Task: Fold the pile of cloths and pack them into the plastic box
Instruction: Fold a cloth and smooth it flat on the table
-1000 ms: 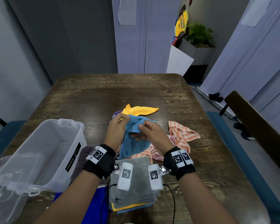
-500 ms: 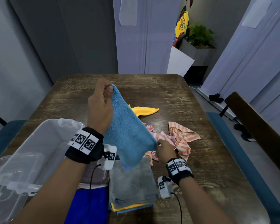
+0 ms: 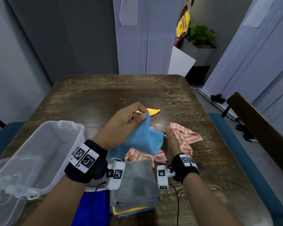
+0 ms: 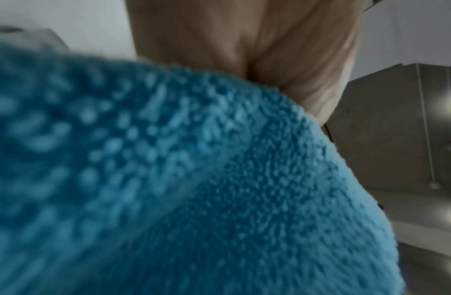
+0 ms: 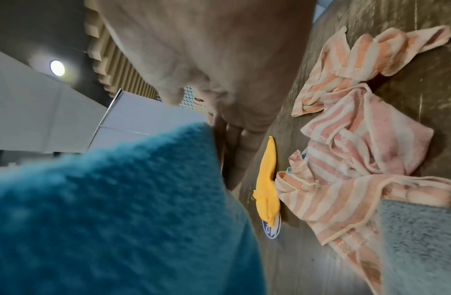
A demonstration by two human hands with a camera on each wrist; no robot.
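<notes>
Aloft, left hand [image 3: 126, 121] pinches blue cloth [image 3: 142, 141] corner, right hand [image 3: 172, 142] alongside

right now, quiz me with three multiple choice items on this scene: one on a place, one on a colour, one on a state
1. Where is the plastic box relative to the folded stack?
A. on the person's right
B. on the person's left
C. on top of it

2. What colour is the stack's top cloth?
A. yellow
B. pink
C. grey

3. What is the left hand doing?
A. pinching a corner of the blue cloth
B. lying flat on the wood
C. gripping a lid

Answers:
1 B: in the head view the box stands left of the stack.
2 C: grey lies uppermost on the stack.
3 A: thumb and finger close on the cloth's lifted corner.
</notes>
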